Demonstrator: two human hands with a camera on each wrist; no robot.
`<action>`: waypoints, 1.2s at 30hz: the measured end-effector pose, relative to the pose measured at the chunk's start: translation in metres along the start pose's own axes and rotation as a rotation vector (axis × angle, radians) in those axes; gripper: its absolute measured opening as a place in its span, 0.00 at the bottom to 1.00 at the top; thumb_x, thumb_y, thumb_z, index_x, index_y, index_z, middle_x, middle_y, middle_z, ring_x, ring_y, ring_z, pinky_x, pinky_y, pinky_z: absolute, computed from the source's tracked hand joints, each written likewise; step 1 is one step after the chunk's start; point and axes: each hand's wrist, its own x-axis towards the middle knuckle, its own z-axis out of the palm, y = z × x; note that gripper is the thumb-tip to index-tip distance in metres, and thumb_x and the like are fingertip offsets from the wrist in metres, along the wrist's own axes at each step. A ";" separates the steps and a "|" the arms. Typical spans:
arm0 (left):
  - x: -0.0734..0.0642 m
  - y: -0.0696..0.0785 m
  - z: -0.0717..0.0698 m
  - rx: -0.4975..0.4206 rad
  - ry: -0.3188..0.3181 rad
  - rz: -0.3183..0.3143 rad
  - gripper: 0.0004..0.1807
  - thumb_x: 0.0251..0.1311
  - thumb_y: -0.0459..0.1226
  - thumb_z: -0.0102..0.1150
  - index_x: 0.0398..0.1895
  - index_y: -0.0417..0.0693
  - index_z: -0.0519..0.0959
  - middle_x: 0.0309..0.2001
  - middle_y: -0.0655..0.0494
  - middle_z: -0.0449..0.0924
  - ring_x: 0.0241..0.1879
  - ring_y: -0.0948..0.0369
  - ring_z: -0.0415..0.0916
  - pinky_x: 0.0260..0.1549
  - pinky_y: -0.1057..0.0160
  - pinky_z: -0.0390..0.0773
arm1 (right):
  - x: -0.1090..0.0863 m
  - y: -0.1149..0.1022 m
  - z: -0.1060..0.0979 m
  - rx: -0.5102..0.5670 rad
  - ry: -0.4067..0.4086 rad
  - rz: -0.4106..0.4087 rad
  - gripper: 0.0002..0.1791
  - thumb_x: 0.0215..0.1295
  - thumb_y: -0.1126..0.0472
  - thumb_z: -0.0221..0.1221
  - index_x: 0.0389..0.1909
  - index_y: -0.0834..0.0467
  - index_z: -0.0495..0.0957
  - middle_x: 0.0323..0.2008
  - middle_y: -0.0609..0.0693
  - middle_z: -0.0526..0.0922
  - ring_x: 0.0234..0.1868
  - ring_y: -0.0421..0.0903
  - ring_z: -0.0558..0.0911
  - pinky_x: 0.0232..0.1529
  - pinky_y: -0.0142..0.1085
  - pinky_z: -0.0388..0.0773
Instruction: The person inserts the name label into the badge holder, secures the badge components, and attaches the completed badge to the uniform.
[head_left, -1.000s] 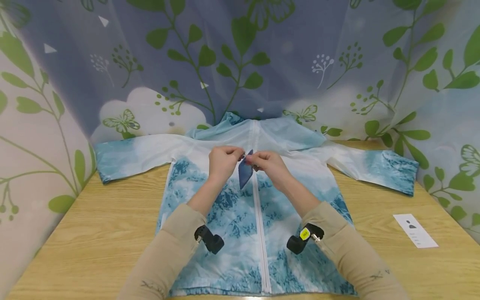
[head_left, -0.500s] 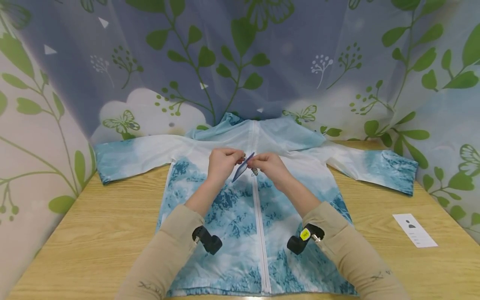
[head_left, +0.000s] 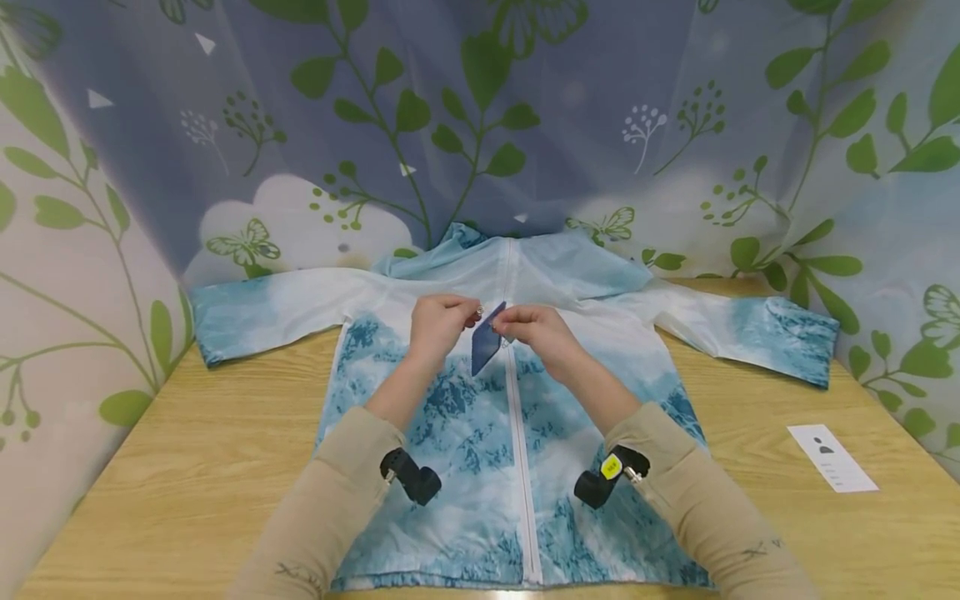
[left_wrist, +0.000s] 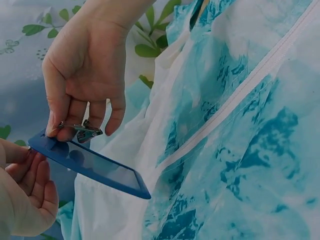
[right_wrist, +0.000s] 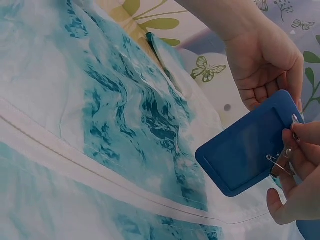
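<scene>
"Blue badge holder [head_left: 487, 340], where is it now?"

"It hangs tilted above the jacket [head_left: 457, 467]; the right hand [head_left: 542, 333] pinches its edge, with a metal clip [left_wrist: 89, 131] close by; the left hand [head_left: 439, 323], just beside, pinches a small metal piece [head_left: 479, 310]; whether it touches the holder also, I cannot tell."

"And the surface, the room?"

"Wooden table [head_left: 225, 450], jacket spread flat; white card [head_left: 832, 458] at right; leaf-printed cloth [head_left: 570, 100] behind and at both sides."
</scene>
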 end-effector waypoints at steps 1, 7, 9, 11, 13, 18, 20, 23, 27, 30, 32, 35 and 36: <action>0.001 0.000 -0.001 0.013 0.005 -0.004 0.12 0.61 0.38 0.57 0.37 0.38 0.85 0.33 0.46 0.82 0.35 0.54 0.78 0.41 0.57 0.75 | 0.000 0.000 0.000 0.003 -0.002 -0.001 0.10 0.66 0.65 0.54 0.40 0.69 0.77 0.38 0.51 0.78 0.49 0.52 0.73 0.60 0.50 0.61; 0.003 0.000 -0.004 0.055 0.013 -0.040 0.12 0.58 0.37 0.57 0.35 0.37 0.85 0.31 0.46 0.83 0.33 0.55 0.78 0.40 0.58 0.75 | 0.001 -0.001 0.002 0.000 -0.009 -0.005 0.09 0.66 0.65 0.54 0.40 0.67 0.78 0.40 0.53 0.78 0.51 0.53 0.72 0.60 0.53 0.59; 0.002 0.001 -0.005 0.059 0.005 -0.054 0.12 0.58 0.37 0.57 0.35 0.37 0.85 0.30 0.46 0.83 0.33 0.54 0.78 0.40 0.58 0.75 | 0.001 -0.001 0.002 0.007 -0.013 -0.004 0.08 0.66 0.65 0.54 0.39 0.66 0.78 0.39 0.52 0.78 0.50 0.52 0.72 0.60 0.53 0.59; 0.002 0.001 -0.005 0.062 -0.006 -0.068 0.12 0.58 0.37 0.57 0.36 0.37 0.84 0.30 0.46 0.82 0.33 0.53 0.78 0.40 0.58 0.75 | 0.000 -0.001 0.002 0.012 -0.019 0.002 0.08 0.66 0.65 0.53 0.37 0.65 0.78 0.38 0.51 0.78 0.49 0.52 0.73 0.60 0.52 0.60; 0.002 0.001 -0.006 0.058 -0.017 -0.079 0.12 0.59 0.37 0.57 0.37 0.36 0.84 0.30 0.46 0.82 0.35 0.52 0.78 0.40 0.58 0.75 | 0.000 -0.001 0.002 0.004 -0.019 0.014 0.07 0.66 0.65 0.53 0.37 0.65 0.78 0.37 0.51 0.78 0.49 0.53 0.73 0.60 0.50 0.60; 0.002 0.002 -0.005 0.043 -0.036 -0.091 0.13 0.60 0.38 0.56 0.38 0.36 0.84 0.30 0.47 0.82 0.36 0.51 0.78 0.42 0.57 0.74 | 0.002 -0.004 0.001 -0.048 -0.038 0.053 0.12 0.67 0.64 0.52 0.43 0.68 0.77 0.39 0.54 0.79 0.51 0.59 0.72 0.56 0.47 0.64; 0.002 0.003 -0.005 0.037 -0.035 -0.088 0.13 0.60 0.37 0.57 0.38 0.37 0.84 0.30 0.47 0.82 0.36 0.52 0.78 0.42 0.57 0.74 | 0.003 -0.005 0.001 -0.064 -0.052 0.061 0.14 0.68 0.62 0.51 0.45 0.69 0.77 0.38 0.55 0.78 0.49 0.61 0.71 0.51 0.45 0.66; 0.002 0.003 -0.005 0.032 -0.034 -0.078 0.12 0.60 0.37 0.56 0.37 0.37 0.84 0.29 0.48 0.82 0.34 0.53 0.77 0.41 0.57 0.74 | 0.003 -0.006 0.002 -0.077 -0.051 0.072 0.15 0.68 0.58 0.52 0.40 0.67 0.78 0.34 0.52 0.77 0.41 0.57 0.71 0.43 0.42 0.67; 0.000 0.003 -0.005 0.021 -0.045 -0.062 0.12 0.61 0.37 0.56 0.37 0.36 0.84 0.29 0.48 0.82 0.33 0.56 0.76 0.40 0.58 0.73 | 0.003 -0.006 0.003 -0.078 -0.033 0.081 0.17 0.67 0.53 0.54 0.26 0.63 0.76 0.27 0.50 0.74 0.31 0.49 0.68 0.39 0.43 0.64; -0.002 0.004 -0.004 0.013 -0.056 -0.053 0.12 0.61 0.37 0.55 0.37 0.36 0.84 0.29 0.48 0.82 0.32 0.57 0.76 0.40 0.58 0.73 | 0.004 -0.004 0.004 -0.085 -0.009 0.082 0.19 0.65 0.52 0.56 0.22 0.62 0.74 0.22 0.50 0.71 0.26 0.47 0.66 0.41 0.47 0.62; -0.003 0.004 -0.004 0.012 -0.063 -0.049 0.12 0.61 0.37 0.55 0.37 0.36 0.84 0.29 0.48 0.82 0.32 0.57 0.76 0.40 0.58 0.73 | 0.005 -0.002 0.005 -0.099 0.009 0.087 0.20 0.64 0.51 0.57 0.20 0.61 0.74 0.20 0.49 0.69 0.25 0.47 0.65 0.42 0.48 0.62; -0.004 0.004 -0.003 0.023 -0.071 -0.045 0.12 0.61 0.37 0.55 0.36 0.36 0.84 0.29 0.49 0.82 0.32 0.57 0.76 0.42 0.57 0.73 | 0.006 0.000 0.005 -0.123 0.027 0.102 0.19 0.62 0.50 0.59 0.18 0.58 0.76 0.20 0.49 0.71 0.25 0.47 0.67 0.44 0.49 0.63; -0.004 0.004 -0.003 0.026 -0.072 -0.044 0.12 0.61 0.37 0.55 0.36 0.36 0.84 0.29 0.49 0.82 0.32 0.56 0.76 0.42 0.57 0.73 | 0.006 0.000 0.005 -0.129 0.027 0.107 0.18 0.62 0.50 0.59 0.19 0.58 0.77 0.21 0.50 0.72 0.26 0.47 0.67 0.44 0.49 0.63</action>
